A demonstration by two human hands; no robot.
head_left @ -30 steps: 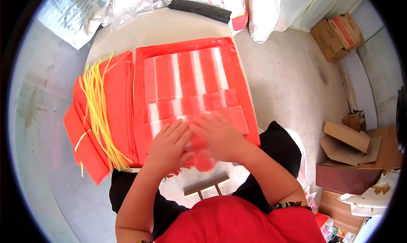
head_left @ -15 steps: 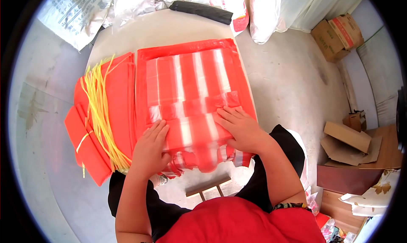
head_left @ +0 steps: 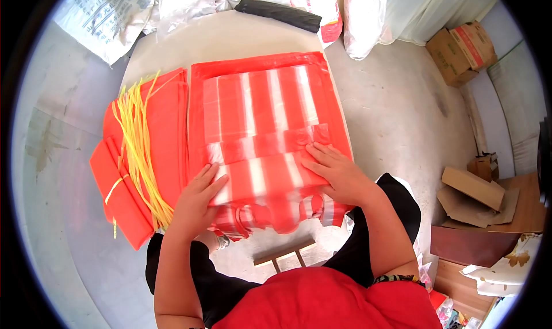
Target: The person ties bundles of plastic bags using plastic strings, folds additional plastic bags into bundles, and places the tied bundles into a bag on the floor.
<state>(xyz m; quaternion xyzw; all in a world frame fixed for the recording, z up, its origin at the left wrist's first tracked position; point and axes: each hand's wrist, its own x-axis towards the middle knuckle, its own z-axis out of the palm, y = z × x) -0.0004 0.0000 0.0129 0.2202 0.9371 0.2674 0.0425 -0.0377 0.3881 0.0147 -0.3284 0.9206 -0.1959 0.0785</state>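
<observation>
A stack of red-and-white striped plastic bags (head_left: 263,102) lies on a larger red plastic sheet (head_left: 198,70) in front of me. Its near ends hang crumpled over the table's front edge. My left hand (head_left: 200,202) rests at the stack's left side, fingers extended and somewhat spread. On the right, my right hand (head_left: 336,172) lies flat with fingers stretched over the striped plastic, near a crosswise fold. Neither hand grips anything. Left of the stack, a bunch of yellow ties (head_left: 137,148) lies across folded red plastic (head_left: 168,122), next to a tied red roll (head_left: 122,192).
A black roll (head_left: 279,15) lies at the far edge of the table (head_left: 190,41), with white sacks (head_left: 365,18) behind and beside it. Cardboard boxes (head_left: 462,53) stand on the floor to the right; an opened carton (head_left: 472,197) is nearer. A wooden stand (head_left: 286,252) shows below the table edge.
My left hand has slid a little to the left on the bags and its fingers have spread apart. My right hand stays nearly in place. The view has shifted slightly.
</observation>
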